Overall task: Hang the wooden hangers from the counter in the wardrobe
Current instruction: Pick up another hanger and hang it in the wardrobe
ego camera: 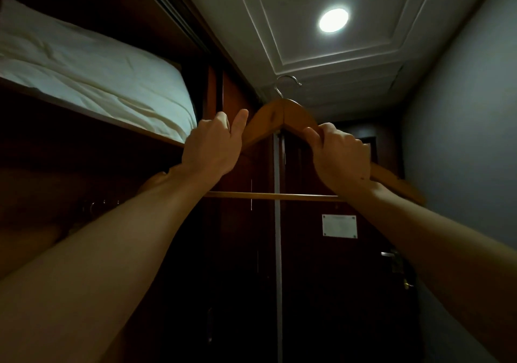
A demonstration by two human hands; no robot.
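Reaching up from the bottom edge, two bare forearms lead to both hands, which are raised above head height. The left hand [212, 147] has its fingers curled over the left shoulder of a brown wooden clothes hanger with a silver metal hook [282, 115], and its thumb lies straight up along the wood. The right hand [340, 154] is wrapped round the hanger's right shoulder, knuckles toward the camera. The hanger is held in the air between the two hands, upright, with its thin wooden crossbar [265, 195] running level below the wrists and its hook pointing at the ceiling; it is not on any rail.

Just left of the hands stands the dark brown wooden wardrobe [156, 136], open, with a shelf edge near the left hand. A white folded pillow or duvet [92, 63] lies on that shelf. The space under the shelf is too dark to make out.

Behind the hanger is a dark wooden door [321, 278] bearing a small white rectangular plaque [339, 225] and a metal door handle [389, 255]. A grey wall [461, 111] runs along the right. Overhead, a round white ceiling light [333, 20] glows inside a moulded white panel.
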